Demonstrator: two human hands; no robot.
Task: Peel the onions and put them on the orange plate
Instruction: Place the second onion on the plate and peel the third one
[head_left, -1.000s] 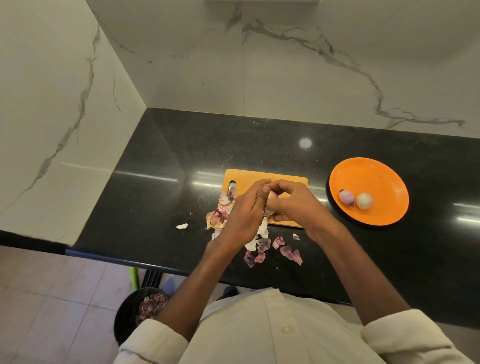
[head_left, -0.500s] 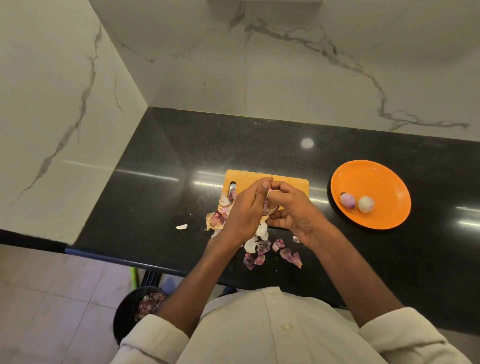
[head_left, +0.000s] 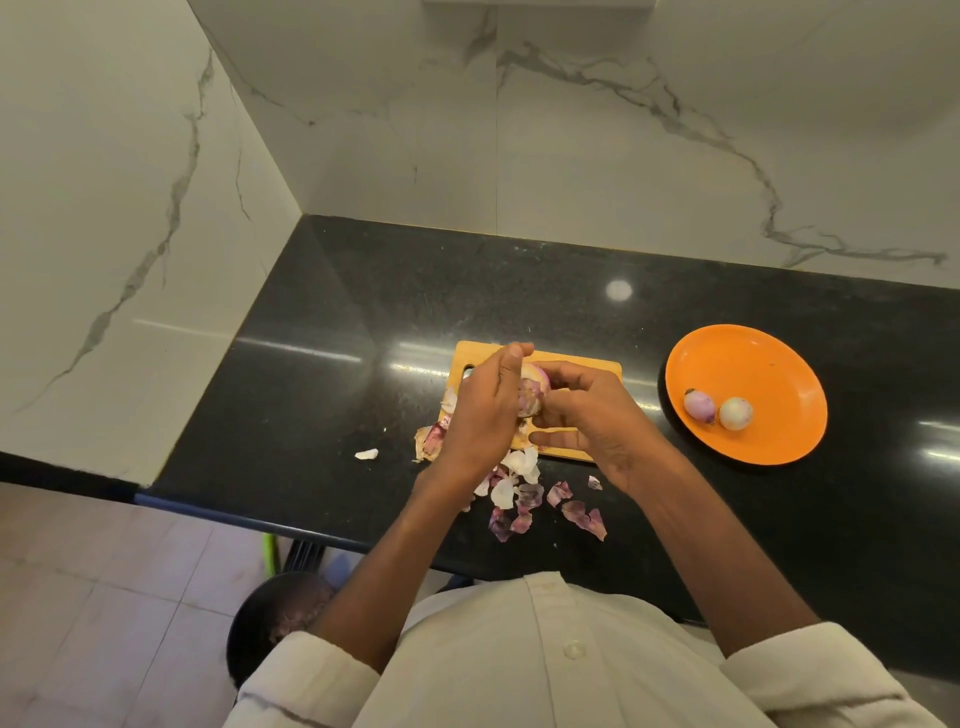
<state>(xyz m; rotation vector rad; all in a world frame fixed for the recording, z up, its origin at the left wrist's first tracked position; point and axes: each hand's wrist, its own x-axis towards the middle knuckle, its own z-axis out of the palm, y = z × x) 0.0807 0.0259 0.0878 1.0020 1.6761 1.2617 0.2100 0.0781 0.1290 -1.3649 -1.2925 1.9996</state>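
Note:
Above the wooden cutting board I hold a small purple onion between both hands. My left hand curls round its left side, thumb up by the top. My right hand grips it from the right with thumb and fingers. Most of the onion is hidden by my fingers. The orange plate sits to the right on the black counter, holding a purple peeled onion and a whitish peeled onion side by side.
Loose purple and white onion skins lie on the black counter between the board and its front edge; one white scrap lies further left. A dark bin with peelings stands on the floor below. Marble walls close the left and back.
My hands have turned the onion between them, so more of it shows now. My left thumb has lifted toward its top. The plate and its two onions have not moved.

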